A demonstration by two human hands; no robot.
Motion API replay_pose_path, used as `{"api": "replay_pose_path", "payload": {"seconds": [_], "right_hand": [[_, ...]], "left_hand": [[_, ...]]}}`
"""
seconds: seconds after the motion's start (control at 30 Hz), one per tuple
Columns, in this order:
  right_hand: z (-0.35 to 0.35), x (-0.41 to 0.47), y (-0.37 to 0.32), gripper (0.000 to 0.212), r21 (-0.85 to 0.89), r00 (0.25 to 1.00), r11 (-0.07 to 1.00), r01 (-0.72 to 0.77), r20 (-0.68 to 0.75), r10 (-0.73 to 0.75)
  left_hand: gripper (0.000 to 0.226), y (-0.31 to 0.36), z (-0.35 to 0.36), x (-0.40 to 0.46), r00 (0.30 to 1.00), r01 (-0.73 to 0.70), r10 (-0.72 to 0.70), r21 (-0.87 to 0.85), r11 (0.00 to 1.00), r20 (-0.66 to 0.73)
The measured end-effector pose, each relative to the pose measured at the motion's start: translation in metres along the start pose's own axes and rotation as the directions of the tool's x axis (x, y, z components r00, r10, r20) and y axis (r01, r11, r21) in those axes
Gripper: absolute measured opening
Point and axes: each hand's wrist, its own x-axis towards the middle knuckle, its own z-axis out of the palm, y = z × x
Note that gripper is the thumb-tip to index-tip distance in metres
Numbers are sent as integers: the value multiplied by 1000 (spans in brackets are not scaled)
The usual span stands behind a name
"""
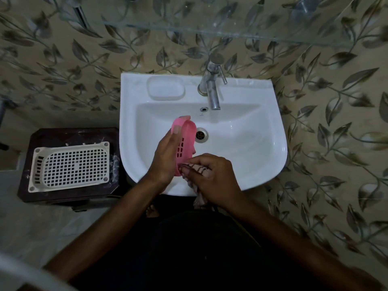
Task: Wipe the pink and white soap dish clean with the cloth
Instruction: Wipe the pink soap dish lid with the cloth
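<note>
1. My left hand [168, 152] grips the pink soap dish [186, 141] on its edge, fingers curled round the far rim and thumb along the near side; the slotted pink piece is tilted up over the white sink [262, 143] basin, just left of the drain [201, 134].
2. My right hand [214, 177] clutches the checked cloth [197, 168], bunched under curled fingers and pressed against the near end of the dish; a loose tail of cloth hangs below the sink's front rim.
3. The two hands meet at the dish's near end, above the front-left part of the basin.
4. The right half of the basin lies open, with free room between my right hand and the right rim.
5. The tap [212, 89] stands at the back edge, its spout reaching over the basin, well apart from the dish.
6. A moulded soap recess [165, 89] sits on the back-left ledge.
7. A white perforated tray [70, 165] lies upside down on a dark stool [69, 133] just beside the sink's left rim.
8. A glass shelf [189, 28] runs along the leaf-patterned wall above the tap.
</note>
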Motion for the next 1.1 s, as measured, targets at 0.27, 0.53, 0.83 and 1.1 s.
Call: {"api": "replay_pose_path", "payload": {"seconds": [0.27, 0.53, 0.83, 1.1], "right_hand": [[-16, 7, -31, 11, 676, 794, 428, -600, 437, 423], [-48, 10, -23, 10, 675, 954, 710, -201, -30, 299], [-43, 14, -10, 22, -141, 898, 940, 310, -282, -338], [-52, 28, 3, 30, -239, 832, 863, 444, -248, -497]], "left_hand": [[82, -24, 0, -10, 963, -227, 200, 147, 963, 178], [85, -26, -9, -14, 982, -18, 10, 41, 999, 187], [56, -2, 14, -6, 985, -32, 51, -112, 993, 167], [41, 8, 36, -7, 992, -72, 79, -73, 995, 102]]}}
